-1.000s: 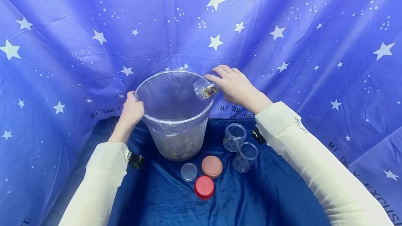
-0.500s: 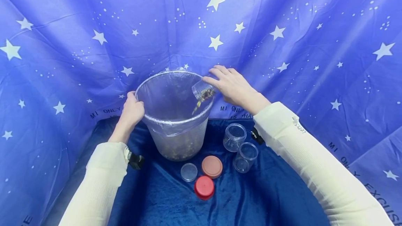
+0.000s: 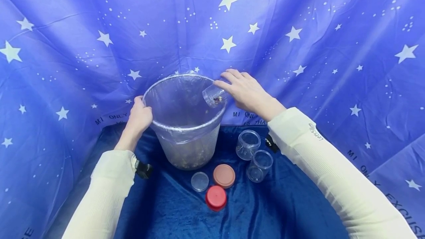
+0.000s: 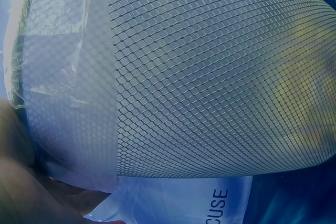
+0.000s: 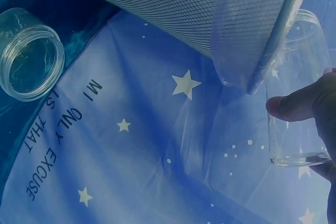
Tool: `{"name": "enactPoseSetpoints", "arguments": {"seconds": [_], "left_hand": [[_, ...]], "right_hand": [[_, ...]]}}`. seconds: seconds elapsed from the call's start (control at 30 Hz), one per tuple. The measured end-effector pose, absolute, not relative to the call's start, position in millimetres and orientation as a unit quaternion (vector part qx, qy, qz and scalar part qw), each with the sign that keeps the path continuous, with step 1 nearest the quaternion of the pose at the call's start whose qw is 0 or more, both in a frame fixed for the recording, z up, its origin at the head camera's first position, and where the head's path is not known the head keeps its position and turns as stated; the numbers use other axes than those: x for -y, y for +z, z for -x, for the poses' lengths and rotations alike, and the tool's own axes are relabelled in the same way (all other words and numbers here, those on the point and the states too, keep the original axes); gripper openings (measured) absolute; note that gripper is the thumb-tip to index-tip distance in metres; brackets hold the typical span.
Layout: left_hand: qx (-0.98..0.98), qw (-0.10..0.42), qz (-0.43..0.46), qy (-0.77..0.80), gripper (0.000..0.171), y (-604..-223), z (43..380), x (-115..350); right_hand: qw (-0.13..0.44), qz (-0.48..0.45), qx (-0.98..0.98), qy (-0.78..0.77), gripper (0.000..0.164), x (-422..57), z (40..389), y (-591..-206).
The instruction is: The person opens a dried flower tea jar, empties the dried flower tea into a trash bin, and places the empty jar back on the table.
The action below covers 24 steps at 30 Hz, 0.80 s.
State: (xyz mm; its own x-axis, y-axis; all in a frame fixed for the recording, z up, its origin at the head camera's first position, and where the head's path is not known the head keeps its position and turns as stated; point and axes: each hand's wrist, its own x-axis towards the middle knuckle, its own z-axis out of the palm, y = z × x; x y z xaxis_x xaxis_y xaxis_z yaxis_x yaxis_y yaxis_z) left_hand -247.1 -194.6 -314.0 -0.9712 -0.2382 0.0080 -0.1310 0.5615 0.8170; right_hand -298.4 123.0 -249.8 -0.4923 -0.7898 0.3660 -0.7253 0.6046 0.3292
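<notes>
A mesh wastebasket (image 3: pixel 186 145) lined with a clear plastic bag stands on the blue cloth; brownish and yellowish bits show through its lower wall. My left hand (image 3: pixel 139 115) grips its rim at the left, thumb outside over the bag's fold. Over the right side of the rim, my right hand (image 3: pixel 247 89) holds a clear plastic jar (image 3: pixel 212 93) tipped with its mouth toward the basket. A few bits cling near the jar's mouth, and small ones show just below it. In the right wrist view the thumb (image 5: pixel 286 107) presses the side of the jar (image 5: pixel 294 135).
Two clear jars without lids, one behind (image 3: pixel 248 146) and one in front (image 3: pixel 259 167), stand right of the basket. Before it lie a clear lid (image 3: pixel 200 182), an orange-brown lid (image 3: pixel 224 176) and a red lid (image 3: pixel 216 197). A starry blue curtain (image 3: pixel 159 43) hangs behind.
The right hand has tipped the jar further over the basket. Most of the bits in it have poured out, leaving a few. The left hand has stayed on the rim.
</notes>
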Motion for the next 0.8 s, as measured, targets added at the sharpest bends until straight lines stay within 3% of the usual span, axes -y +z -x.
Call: {"name": "enactPoseSetpoints", "arguments": {"seconds": [0.6,0.8], "left_hand": [[0.882,0.065,-0.105,-0.456,0.059,-315.8,247.9,194.8],[0.882,0.063,-0.107,-0.455,0.06,-315.1,247.5,195.1]], "right_hand": [[0.25,-0.413,0.875,-0.031,0.062,-127.3,296.4,-251.0],[0.195,-0.391,0.898,-0.039,0.079,-128.5,295.0,-246.8]]}}
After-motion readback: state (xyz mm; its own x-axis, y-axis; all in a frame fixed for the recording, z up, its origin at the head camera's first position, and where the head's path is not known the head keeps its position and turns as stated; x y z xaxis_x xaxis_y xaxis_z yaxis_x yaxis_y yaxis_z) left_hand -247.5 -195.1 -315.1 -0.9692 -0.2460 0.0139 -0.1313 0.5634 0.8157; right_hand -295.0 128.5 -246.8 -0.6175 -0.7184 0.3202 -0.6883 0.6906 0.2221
